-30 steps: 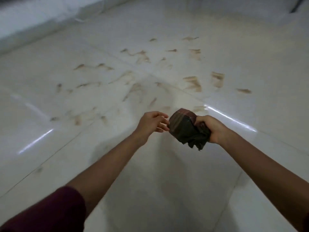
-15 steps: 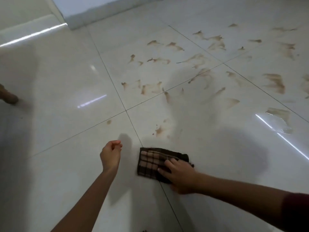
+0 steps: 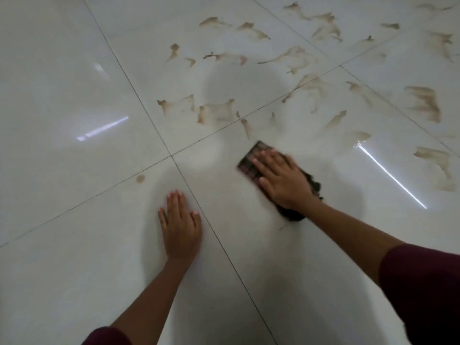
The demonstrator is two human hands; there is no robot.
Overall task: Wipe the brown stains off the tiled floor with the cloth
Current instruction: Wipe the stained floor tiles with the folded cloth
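Note:
A dark checked cloth (image 3: 251, 159) lies flat on the white tiled floor (image 3: 74, 83), pressed down by my right hand (image 3: 283, 180), whose fingers are spread over it. Most of the cloth is hidden under the palm; its back end sticks out by the wrist. My left hand (image 3: 180, 224) rests flat on the tile to the left, fingers together, holding nothing. Several brown stains (image 3: 216, 113) smear the tiles beyond the cloth, spreading to the upper right. The nearest streak (image 3: 246, 127) lies just ahead of the cloth.
A small round brown spot (image 3: 140, 178) sits on the tile left of my left hand. Grout lines (image 3: 171, 155) cross just left of the cloth. Bright light reflections (image 3: 390, 175) streak the glossy floor at right and left.
The cloth went from held in the air to pressed on the floor, then slid forward and right toward the stains. My left hand opened and settled flat on the tile.

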